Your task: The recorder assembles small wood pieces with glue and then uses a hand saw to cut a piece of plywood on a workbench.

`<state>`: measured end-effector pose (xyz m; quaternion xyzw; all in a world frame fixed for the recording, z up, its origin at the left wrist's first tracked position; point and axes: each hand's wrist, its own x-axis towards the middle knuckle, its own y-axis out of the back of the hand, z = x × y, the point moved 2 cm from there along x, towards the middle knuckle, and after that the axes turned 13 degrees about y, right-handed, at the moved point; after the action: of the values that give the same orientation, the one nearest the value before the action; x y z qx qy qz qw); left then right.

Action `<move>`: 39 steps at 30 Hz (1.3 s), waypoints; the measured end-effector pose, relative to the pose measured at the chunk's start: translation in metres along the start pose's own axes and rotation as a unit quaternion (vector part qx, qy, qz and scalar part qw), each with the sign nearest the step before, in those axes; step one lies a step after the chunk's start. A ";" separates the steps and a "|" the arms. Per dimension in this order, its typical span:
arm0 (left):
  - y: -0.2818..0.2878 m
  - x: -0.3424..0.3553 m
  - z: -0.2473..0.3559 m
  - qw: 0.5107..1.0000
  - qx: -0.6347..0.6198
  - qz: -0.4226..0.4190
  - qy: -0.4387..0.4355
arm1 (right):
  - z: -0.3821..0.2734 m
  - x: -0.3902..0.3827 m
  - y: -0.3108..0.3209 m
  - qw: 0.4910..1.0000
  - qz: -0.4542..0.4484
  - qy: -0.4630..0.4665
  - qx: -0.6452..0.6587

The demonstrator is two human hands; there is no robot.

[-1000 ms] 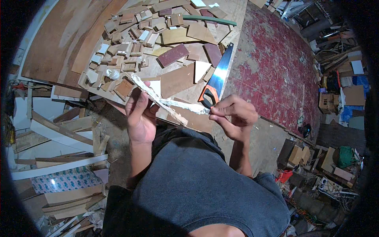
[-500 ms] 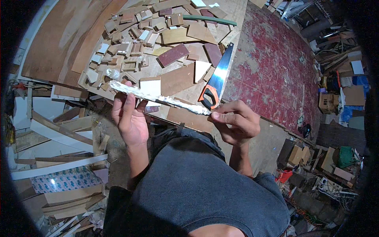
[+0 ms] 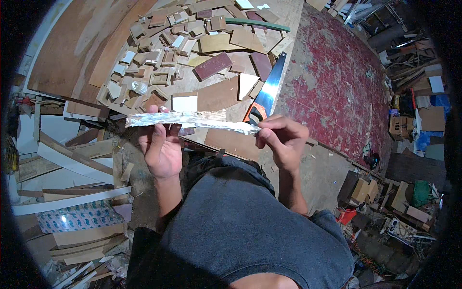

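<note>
Between my hands I hold a thin wooden strip (image 3: 204, 121), its surface smeared with uneven white paste. My left hand (image 3: 162, 151) is closed on its left part, thumb in front and fingertips at the upper edge. At the other end my right hand (image 3: 285, 140) pinches the tip between thumb and fingers. Bare wood grain shows along the strip's upper edge near the middle. Just behind my right hand lies a handsaw (image 3: 272, 86) with an orange and black handle, which the hand partly covers. A small whitish roll or cup (image 3: 139, 87) sits beyond my left hand.
Wood offcuts and small frame-like pieces cover the worktable (image 3: 284, 62), including a maroon block (image 3: 213, 66) and a green strip (image 3: 257, 23). Large plywood sheets (image 3: 72, 48) lean at the left. Boards (image 3: 77, 159) pile up at lower left. Red worn flooring (image 3: 337, 86) lies right.
The strip has been turned and leveled, so a broader face with bare wood now shows. My right hand has shifted slightly left and up, while my left hand stays nearly in place.
</note>
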<state>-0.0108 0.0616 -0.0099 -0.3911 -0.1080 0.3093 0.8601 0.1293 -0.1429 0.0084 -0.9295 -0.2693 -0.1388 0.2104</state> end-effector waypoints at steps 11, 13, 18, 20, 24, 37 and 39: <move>0.001 -0.010 0.010 0.997 0.029 -0.065 -0.033 | 0.014 -0.006 0.010 0.999 0.029 -0.029 0.014; 0.004 -0.011 0.009 0.997 0.040 -0.049 -0.032 | 0.012 -0.006 0.008 0.999 0.028 -0.023 0.037; 0.002 -0.016 0.007 0.996 0.032 -0.072 -0.030 | 0.011 -0.006 -0.006 0.999 0.006 -0.023 0.048; 0.003 -0.017 0.008 0.997 0.030 -0.064 -0.029 | 0.013 -0.006 -0.008 0.999 -0.021 -0.026 0.018; 0.012 -0.017 0.010 0.999 0.027 -0.029 -0.035 | 0.013 -0.007 0.002 0.998 -0.042 -0.041 -0.011; 0.016 -0.025 0.012 0.999 0.033 -0.007 -0.029 | 0.012 -0.010 -0.011 0.995 -0.093 -0.039 -0.028; 0.024 -0.026 0.014 0.999 0.016 0.013 -0.030 | 0.014 -0.011 -0.008 0.993 -0.103 -0.041 -0.040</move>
<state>-0.0477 0.0660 -0.0166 -0.3693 -0.1237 0.3340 0.8584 0.1180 -0.1350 -0.0049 -0.9096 -0.3659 -0.1318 0.1460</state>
